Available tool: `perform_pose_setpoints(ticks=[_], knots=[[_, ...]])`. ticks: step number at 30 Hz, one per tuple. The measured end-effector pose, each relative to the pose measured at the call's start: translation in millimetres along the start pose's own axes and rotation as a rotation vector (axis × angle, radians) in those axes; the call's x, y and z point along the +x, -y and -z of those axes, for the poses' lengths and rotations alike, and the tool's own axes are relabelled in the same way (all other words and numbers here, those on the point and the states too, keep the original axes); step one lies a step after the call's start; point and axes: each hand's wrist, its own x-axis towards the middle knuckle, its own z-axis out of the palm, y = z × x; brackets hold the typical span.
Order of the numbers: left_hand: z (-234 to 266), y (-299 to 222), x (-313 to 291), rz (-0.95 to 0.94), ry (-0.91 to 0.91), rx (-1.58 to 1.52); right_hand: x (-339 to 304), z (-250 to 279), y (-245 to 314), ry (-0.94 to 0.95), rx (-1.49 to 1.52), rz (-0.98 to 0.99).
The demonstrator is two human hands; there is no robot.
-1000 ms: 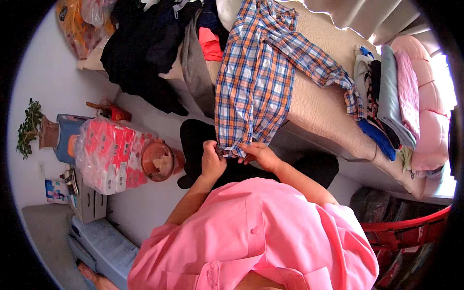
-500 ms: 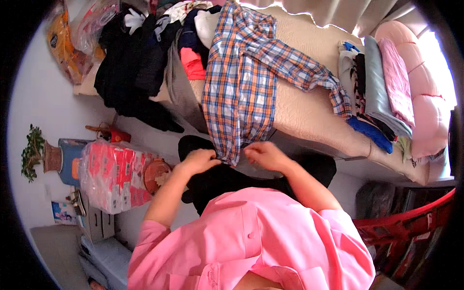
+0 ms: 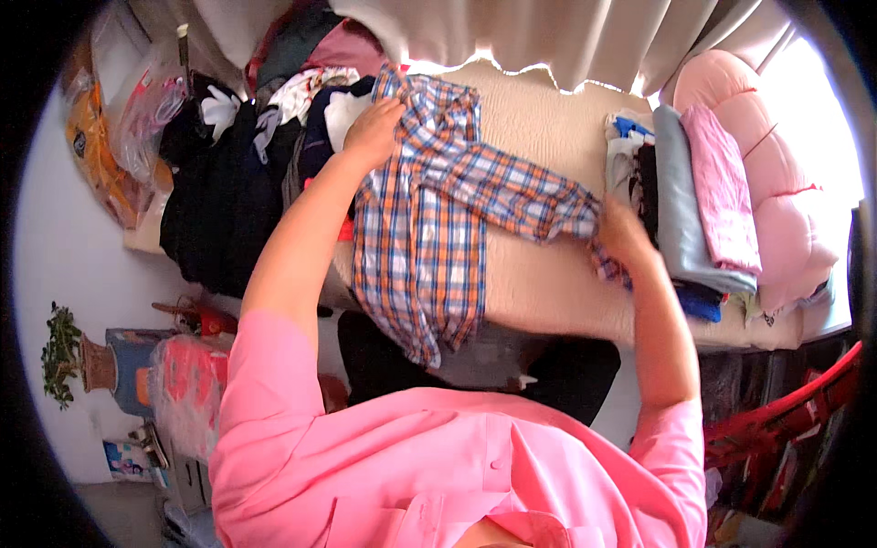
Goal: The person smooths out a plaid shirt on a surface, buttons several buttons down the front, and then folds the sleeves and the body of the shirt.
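Note:
A plaid shirt (image 3: 416, 247) in blue, orange and white lies on the beige bed cover, its lower end hanging over the near edge. One sleeve stretches out to the right. My left hand (image 3: 375, 132) is closed at the shirt's upper left, by the collar and shoulder, its fingertips partly hidden. At the other side my right hand (image 3: 626, 236), slightly blurred, grips the sleeve near its cuff. The cuff end dangles below my fingers, close to a stack of folded clothes.
Dark clothes (image 3: 224, 192) are heaped left of the shirt, with plastic bags (image 3: 151, 128) beyond. Folded grey cloth (image 3: 694, 201), folded pink cloth (image 3: 723, 192) and a pink cushion (image 3: 758, 137) stand right. A wrapped pack (image 3: 187, 384) is at lower left, a red curved rail (image 3: 786, 411) at lower right.
Both hands have left the shirt's lower hem. My left hand has moved up to the collar area, my right hand out to the sleeve's cuff end. The view has shifted.

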Motion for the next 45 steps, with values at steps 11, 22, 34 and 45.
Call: perform_pose_setpoints(ticks=[11,22,34,45], knots=[[-51,29,64,0.366,0.312,0.119,-23,6,26,0.002,0.123,-0.194],[-66,27,65,0.433,0.231,0.119,-104,123,20,0.281,0.468,-0.082],[-63,24,61,0.348,0.088,0.299,-124,106,15,0.406,1.069,-0.232],[-28,-68,-23,0.049,-0.088,-0.445,-144,66,-48,0.176,1.206,-0.383]])
